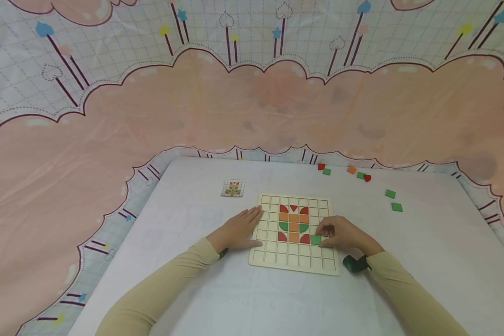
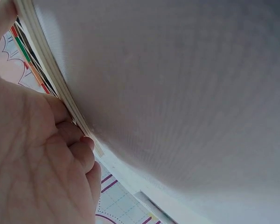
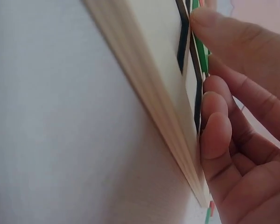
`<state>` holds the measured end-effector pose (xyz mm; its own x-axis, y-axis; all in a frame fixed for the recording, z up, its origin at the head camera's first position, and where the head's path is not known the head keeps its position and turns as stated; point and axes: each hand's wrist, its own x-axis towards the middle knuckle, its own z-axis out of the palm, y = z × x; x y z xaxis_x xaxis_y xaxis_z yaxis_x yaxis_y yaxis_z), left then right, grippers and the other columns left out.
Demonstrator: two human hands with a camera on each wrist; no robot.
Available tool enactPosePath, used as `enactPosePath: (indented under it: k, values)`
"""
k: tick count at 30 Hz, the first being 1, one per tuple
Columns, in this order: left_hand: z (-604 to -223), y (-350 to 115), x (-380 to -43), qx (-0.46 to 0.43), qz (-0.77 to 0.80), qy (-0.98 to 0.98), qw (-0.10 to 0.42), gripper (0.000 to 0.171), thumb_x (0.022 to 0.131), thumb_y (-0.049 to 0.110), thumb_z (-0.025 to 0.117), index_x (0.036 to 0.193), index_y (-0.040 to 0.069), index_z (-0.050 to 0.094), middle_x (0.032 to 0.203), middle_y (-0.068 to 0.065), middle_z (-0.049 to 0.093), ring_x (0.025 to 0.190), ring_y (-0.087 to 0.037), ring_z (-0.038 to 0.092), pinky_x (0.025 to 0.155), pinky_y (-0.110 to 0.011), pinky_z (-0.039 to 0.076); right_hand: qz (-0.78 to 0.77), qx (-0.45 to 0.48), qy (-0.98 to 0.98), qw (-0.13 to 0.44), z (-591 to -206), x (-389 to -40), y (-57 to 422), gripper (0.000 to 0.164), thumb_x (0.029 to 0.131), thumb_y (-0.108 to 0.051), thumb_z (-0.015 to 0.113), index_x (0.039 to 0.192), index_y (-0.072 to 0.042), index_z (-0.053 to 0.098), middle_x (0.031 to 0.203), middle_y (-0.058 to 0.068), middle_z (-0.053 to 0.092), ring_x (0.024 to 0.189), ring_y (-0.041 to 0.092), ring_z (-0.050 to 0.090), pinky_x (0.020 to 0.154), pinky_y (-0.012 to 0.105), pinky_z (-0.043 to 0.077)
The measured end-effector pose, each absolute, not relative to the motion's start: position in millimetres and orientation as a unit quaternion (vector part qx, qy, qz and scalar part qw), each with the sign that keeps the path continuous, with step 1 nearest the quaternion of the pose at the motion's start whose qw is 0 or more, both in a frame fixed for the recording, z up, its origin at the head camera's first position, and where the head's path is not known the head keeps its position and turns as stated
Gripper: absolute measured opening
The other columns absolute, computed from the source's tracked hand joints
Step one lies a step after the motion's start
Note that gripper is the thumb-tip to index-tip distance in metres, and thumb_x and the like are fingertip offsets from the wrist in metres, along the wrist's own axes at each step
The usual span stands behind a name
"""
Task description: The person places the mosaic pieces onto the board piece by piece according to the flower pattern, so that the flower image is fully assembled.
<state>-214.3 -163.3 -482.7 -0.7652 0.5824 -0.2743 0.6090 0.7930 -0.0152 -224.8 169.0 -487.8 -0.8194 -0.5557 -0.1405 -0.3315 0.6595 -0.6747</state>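
Note:
A pale wooden grid board (image 1: 273, 257) lies on the white table. In its middle, red, orange and green tiles form a flower-like pattern. My left hand (image 1: 239, 228) rests along the board's left edge, fingers extended and thumb apart. At the pattern's lower right, my right hand (image 1: 340, 232) pinches a green square tile (image 1: 315, 240) between thumb and forefinger, beside a red tile. The right wrist view has the thumb at one end of the green tile (image 3: 202, 56), close over the board, with the other fingers curled. The left wrist view shows the board's layered edge (image 2: 60, 88) against the left fingers.
A small card (image 1: 233, 188) with a similar tile picture lies beyond the left hand. Loose tiles lie at the back right: two green squares (image 1: 396, 207), an orange square (image 1: 351, 170), a red piece (image 1: 367, 178) and others. A patterned cloth (image 1: 252, 112) hangs behind the table.

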Motion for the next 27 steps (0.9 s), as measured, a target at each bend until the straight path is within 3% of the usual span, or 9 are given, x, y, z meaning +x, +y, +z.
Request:
enactPosePath:
  k: [11,21,23,27]
  values:
    - [-483.2,-163.7,-215.6,0.319,-0.051,0.937,0.132,0.091,0.09,0.064,0.04,0.151,0.004,0.011,0.159,-0.012,0.008,0.148,-0.023,0.011,0.121,-0.036,0.017,-0.343,-0.286,0.867,0.22,-478.3,-240.8,188.1,0.035,0.074,-0.023,0.079,0.105,-0.01,0.068,0.094,-0.001,0.067,0.079,0.008,0.057,0.07,0.018,0.051]
    - [-483.2,-162.1,-215.5,0.318,-0.042,0.938,0.131,0.09,0.09,0.063,0.042,0.151,0.003,0.012,0.159,-0.012,0.009,0.147,-0.023,0.013,0.12,-0.036,0.018,-0.415,-0.249,0.861,0.154,-443.7,-259.3,244.7,0.037,0.082,-0.011,0.071,0.115,0.004,0.062,0.11,0.021,0.066,0.093,0.007,0.065,0.08,0.014,0.052]
    - [-482.8,-161.7,-215.4,0.318,-0.04,0.938,0.13,0.09,0.09,0.063,0.043,0.151,0.003,0.013,0.159,-0.013,0.01,0.147,-0.024,0.013,0.12,-0.036,0.018,-0.42,-0.234,0.866,0.14,-437.2,-259.9,257.9,0.037,0.083,-0.009,0.07,0.115,0.006,0.061,0.111,0.019,0.066,0.094,0.005,0.064,0.079,0.014,0.052]
    - [-481.7,-161.0,-215.5,0.317,-0.043,0.938,0.131,0.09,0.09,0.063,0.042,0.151,0.003,0.012,0.159,-0.012,0.009,0.147,-0.023,0.013,0.12,-0.035,0.018,-0.427,-0.186,0.876,0.124,-428.5,-259.2,285.6,0.04,0.086,-0.014,0.068,0.118,0.006,0.058,0.107,-0.006,0.067,0.093,-0.003,0.061,0.077,0.012,0.052]
